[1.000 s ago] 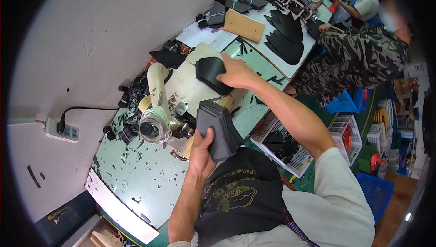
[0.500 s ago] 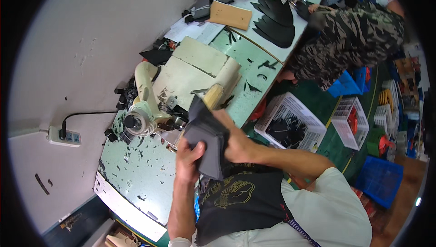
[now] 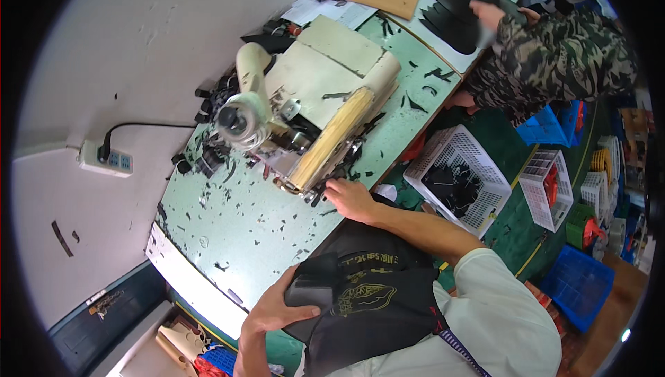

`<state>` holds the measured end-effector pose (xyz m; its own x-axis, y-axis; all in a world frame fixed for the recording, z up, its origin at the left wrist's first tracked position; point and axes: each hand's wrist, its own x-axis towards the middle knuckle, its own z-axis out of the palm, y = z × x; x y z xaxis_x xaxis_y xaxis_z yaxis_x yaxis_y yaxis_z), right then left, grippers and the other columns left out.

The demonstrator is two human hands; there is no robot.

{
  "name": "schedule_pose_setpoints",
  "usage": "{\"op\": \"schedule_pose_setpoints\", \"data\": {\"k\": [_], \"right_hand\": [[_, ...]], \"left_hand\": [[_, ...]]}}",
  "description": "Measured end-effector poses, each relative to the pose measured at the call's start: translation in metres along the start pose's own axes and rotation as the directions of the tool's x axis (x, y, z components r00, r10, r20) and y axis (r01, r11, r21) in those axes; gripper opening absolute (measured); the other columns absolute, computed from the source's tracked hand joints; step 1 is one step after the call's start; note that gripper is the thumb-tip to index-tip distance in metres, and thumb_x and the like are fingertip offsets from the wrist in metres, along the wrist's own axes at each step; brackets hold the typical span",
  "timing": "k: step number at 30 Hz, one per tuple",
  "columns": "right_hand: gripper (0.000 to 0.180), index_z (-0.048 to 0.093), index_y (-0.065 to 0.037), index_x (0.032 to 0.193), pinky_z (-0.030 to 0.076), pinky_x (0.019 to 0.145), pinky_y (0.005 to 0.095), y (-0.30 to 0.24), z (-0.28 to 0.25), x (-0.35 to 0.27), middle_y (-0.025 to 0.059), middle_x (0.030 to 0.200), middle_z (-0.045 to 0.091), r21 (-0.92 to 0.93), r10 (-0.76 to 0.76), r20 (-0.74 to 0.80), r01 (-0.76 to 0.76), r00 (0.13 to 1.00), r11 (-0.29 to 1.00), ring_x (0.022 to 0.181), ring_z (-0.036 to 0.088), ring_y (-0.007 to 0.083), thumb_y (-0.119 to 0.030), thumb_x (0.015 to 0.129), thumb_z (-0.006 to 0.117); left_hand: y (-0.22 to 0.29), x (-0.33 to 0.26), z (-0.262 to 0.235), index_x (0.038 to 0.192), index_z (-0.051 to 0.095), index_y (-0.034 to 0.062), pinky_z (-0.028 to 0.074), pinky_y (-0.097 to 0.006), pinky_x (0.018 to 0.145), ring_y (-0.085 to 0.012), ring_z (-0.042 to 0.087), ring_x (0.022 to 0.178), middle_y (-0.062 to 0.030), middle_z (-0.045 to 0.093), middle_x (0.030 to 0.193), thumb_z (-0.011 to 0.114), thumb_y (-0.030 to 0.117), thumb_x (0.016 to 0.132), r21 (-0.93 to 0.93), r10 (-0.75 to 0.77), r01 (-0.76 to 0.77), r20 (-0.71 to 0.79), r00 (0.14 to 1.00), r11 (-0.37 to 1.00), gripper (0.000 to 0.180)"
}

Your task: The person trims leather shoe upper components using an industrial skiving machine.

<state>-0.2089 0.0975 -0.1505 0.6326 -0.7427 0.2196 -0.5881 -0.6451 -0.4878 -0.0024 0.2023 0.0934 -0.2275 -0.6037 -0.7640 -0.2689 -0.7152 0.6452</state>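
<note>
while the person's left hand (image 3: 273,309) grips a dark grey, flat-sided stack of sheet pieces (image 3: 312,292) before the black cloth apron (image 3: 395,308), nearer the body than the cream metal bench machine (image 3: 329,51), the right hand (image 3: 352,201) sits at that machine's near end, fingers bent close together; whether they pinch anything, i cannot tell. thin black scraps (image 3: 220,266) on the pale green tabletop (image 3: 242,242) left of the machine suggest some cutting is done. dark flat pieces (image 3: 450,186) in the white perforated plastic basket (image 3: 481,152) right of the machine may be finished or waste. with the stack held off the machine, how many remain is unclear.
</note>
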Motion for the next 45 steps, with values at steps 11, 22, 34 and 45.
{"op": "schedule_pose_setpoints", "data": {"k": [11, 22, 34, 45], "right_hand": [[0.02, 0.066, -0.004, 0.099, 0.05, 0.078, 0.0368, -0.094, -0.094, 0.028, 0.0157, 0.093, 0.067, 0.507, 0.219, 0.625, -0.604, 0.749, 0.615, 0.088, 0.065, 0.0258, -0.012, 0.081, 0.061], [0.023, 0.067, 0.0, 0.1, 0.049, 0.078, 0.0344, -0.126, -0.147, 0.029, 0.0139, 0.089, 0.069, 0.762, 0.295, 0.533, -0.601, 0.793, 0.241, 0.085, 0.065, 0.0223, -0.015, 0.083, 0.063], [0.086, 0.009, -0.007, 0.151, 0.042, 0.061, 0.0267, -0.17, -0.2, -0.002, 0.0019, 0.074, 0.054, 0.823, -0.021, 0.551, -0.547, 0.835, -0.156, 0.055, 0.044, 0.0059, -0.012, 0.087, 0.066], [0.018, 0.059, -0.007, 0.074, 0.029, 0.049, 0.0232, -0.119, -0.135, 0.003, -0.0053, 0.059, 0.046, 0.748, 0.466, 0.619, -0.656, 0.632, -0.103, 0.053, 0.038, 0.003, -0.018, 0.086, 0.063]], "left_hand": [[-0.041, 0.029, -0.028, 0.119, 0.054, -0.0039, 0.053, -0.034, 0.077, -0.0226, 0.065, 0.084, -0.0106, 0.065, 0.099, 0.075, 0.004, 0.055, -0.731, 0.068, -0.006, 0.055, 0.996, 0.682, 0.069], [-0.014, 0.036, -0.038, 0.121, 0.054, -0.0057, 0.053, -0.036, 0.082, -0.025, 0.066, 0.087, -0.0131, 0.066, 0.102, 0.076, 0.001, 0.05, -0.743, 0.139, 0.173, 0.338, 0.931, 0.646, 0.075], [0.016, 0.049, -0.032, 0.131, 0.052, 0.0048, 0.047, -0.036, 0.094, -0.0314, 0.062, 0.104, -0.018, 0.061, 0.119, 0.08, 0.032, 0.058, 0.553, 0.393, -0.365, 0.074, 0.917, 0.749, 0.082], [0.002, 0.093, -0.021, 0.12, 0.059, -0.001, 0.049, -0.032, 0.084, -0.0201, 0.063, 0.088, -0.0082, 0.067, 0.1, 0.083, 0.012, 0.052, 0.094, 0.023, -0.126, 0.705, 0.709, 0.988, 0.073]]}}
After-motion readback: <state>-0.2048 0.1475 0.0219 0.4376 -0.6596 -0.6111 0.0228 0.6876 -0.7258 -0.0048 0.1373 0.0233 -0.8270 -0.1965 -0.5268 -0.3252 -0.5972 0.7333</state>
